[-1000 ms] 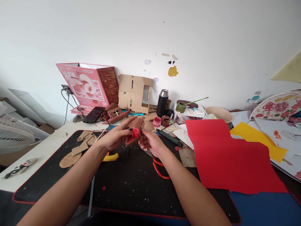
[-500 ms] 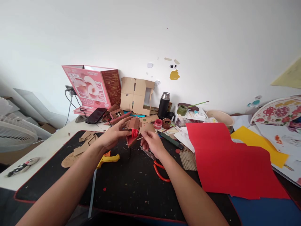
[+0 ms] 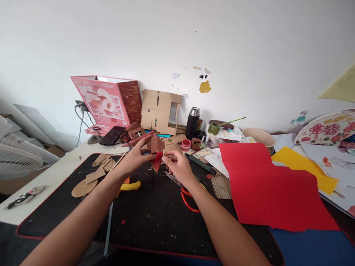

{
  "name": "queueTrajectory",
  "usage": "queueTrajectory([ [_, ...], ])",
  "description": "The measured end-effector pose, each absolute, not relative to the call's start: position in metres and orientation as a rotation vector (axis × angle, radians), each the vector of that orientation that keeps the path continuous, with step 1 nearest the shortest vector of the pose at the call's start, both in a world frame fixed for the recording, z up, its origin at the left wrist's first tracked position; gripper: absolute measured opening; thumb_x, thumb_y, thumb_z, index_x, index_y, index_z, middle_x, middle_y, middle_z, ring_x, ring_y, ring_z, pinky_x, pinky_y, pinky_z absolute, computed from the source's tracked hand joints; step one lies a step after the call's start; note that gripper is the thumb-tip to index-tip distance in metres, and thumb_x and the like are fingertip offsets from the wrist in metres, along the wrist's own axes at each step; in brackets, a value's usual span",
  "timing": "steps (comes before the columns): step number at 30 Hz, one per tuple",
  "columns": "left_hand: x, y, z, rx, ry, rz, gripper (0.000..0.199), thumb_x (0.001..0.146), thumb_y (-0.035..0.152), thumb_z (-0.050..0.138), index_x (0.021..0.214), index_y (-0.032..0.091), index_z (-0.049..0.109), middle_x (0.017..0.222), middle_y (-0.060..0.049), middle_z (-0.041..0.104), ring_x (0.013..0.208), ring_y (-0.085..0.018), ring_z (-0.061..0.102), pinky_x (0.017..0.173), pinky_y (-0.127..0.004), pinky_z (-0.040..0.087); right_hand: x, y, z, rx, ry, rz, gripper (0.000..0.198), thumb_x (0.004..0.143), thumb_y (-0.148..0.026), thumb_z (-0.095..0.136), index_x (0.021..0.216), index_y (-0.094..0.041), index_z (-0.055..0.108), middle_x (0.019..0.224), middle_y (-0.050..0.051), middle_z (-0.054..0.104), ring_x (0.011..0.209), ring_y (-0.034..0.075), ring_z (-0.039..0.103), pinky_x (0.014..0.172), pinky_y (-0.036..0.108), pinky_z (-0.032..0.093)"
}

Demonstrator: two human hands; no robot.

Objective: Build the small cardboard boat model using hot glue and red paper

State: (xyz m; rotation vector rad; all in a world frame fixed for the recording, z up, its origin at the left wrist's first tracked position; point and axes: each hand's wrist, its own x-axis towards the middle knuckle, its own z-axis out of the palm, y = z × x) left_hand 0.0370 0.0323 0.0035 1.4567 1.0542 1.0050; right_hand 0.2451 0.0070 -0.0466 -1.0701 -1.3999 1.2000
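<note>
Over a black mat (image 3: 155, 221), the left hand (image 3: 135, 159) clasps a brown-and-red model (image 3: 155, 144) in its grip, long axis and pointed end toward the wearer; the right hand (image 3: 179, 167) bunches by its red ribs (image 3: 159, 155), its hold unclear. Behind: a green-filled jar (image 3: 214, 129), a red-filled pot (image 3: 186, 144), a brown-filled pot (image 3: 196, 144).

White table (image 3: 54, 177) under a black mat (image 3: 155, 225) with red-handled scissors (image 3: 183, 198) and cardboard scraps (image 3: 95, 176).

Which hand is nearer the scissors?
Right. The right hand is close above the scissors, its wrist partly hiding them; the left hand is farther off, to their left, holding the brown model.
</note>
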Motion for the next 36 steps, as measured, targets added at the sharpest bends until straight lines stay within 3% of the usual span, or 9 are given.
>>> queueTrajectory([
  [5, 0.039, 0.034, 0.001, 1.564, 1.104, 0.982, 0.104, 0.078, 0.046, 0.089, 0.168, 0.027, 0.04, 0.176, -0.017, 0.043, 0.139, -0.038, 0.066, 0.117, -0.053, 0.053, 0.244, 0.006, -0.049, -1.133, -1.467, 1.106, 0.022, 0.094, -0.045, 0.072, 0.1, -0.025, 0.066, 0.064, -0.006, 0.061, 0.047, 0.015, 0.056, 0.052, 0.029, 0.042],
  [10, 0.038, 0.036, -0.003, 1.624, 1.115, 0.979, 0.105, 0.077, 0.044, 0.088, 0.168, 0.026, 0.04, 0.168, -0.017, 0.054, 0.139, -0.039, 0.066, 0.117, -0.054, 0.054, 0.242, 0.008, -0.052, -1.169, -1.459, 1.087, 0.015, 0.096, -0.04, 0.065, 0.094, -0.025, 0.064, 0.066, -0.006, 0.062, 0.046, 0.014, 0.056, 0.048, 0.027, 0.04],
  [16, 0.038, 0.036, -0.004, 1.594, 1.125, 0.985, 0.103, 0.076, 0.042, 0.087, 0.167, 0.026, 0.041, 0.174, -0.016, 0.046, 0.14, -0.038, 0.066, 0.114, -0.052, 0.056, 0.243, 0.009, -0.055, -1.167, -1.463, 1.039, 0.019, 0.097, -0.043, 0.064, 0.09, -0.026, 0.062, 0.062, -0.006, 0.06, 0.044, 0.015, 0.056, 0.046, 0.026, 0.04],
  [23, 0.037, 0.035, -0.002, 1.533, 1.126, 0.974, 0.103, 0.074, 0.043, 0.089, 0.165, 0.023, 0.044, 0.16, -0.017, 0.063, 0.138, -0.037, 0.068, 0.111, -0.048, 0.059, 0.245, 0.008, -0.052, -1.146, -1.436, 1.008, 0.019, 0.096, -0.043, 0.062, 0.09, -0.025, 0.059, 0.055, -0.009, 0.055, 0.04, 0.013, 0.053, 0.048, 0.026, 0.039],
  [32, 0.024, 0.037, -0.004, 1.485, 1.179, 1.013, 0.1, 0.073, 0.039, 0.09, 0.163, 0.029, 0.048, 0.171, -0.013, 0.053, 0.14, -0.038, 0.067, 0.111, -0.048, 0.06, 0.258, 0.02, -0.046, -1.064, -1.156, 1.103, 0.031, 0.087, -0.052, 0.07, 0.093, -0.025, 0.056, 0.051, -0.011, 0.053, 0.037, 0.012, 0.05, 0.04, 0.023, 0.037],
  [36, 0.016, 0.039, -0.002, 1.438, 1.208, 1.035, 0.102, 0.072, 0.036, 0.092, 0.163, 0.029, 0.048, 0.168, -0.014, 0.056, 0.145, -0.04, 0.063, 0.109, -0.047, 0.062, 0.272, 0.031, -0.043, -1.014, -0.975, 1.105, 0.035, 0.084, -0.053, 0.075, 0.094, -0.026, 0.055, 0.048, -0.013, 0.048, 0.037, 0.012, 0.05, 0.036, 0.021, 0.032],
])
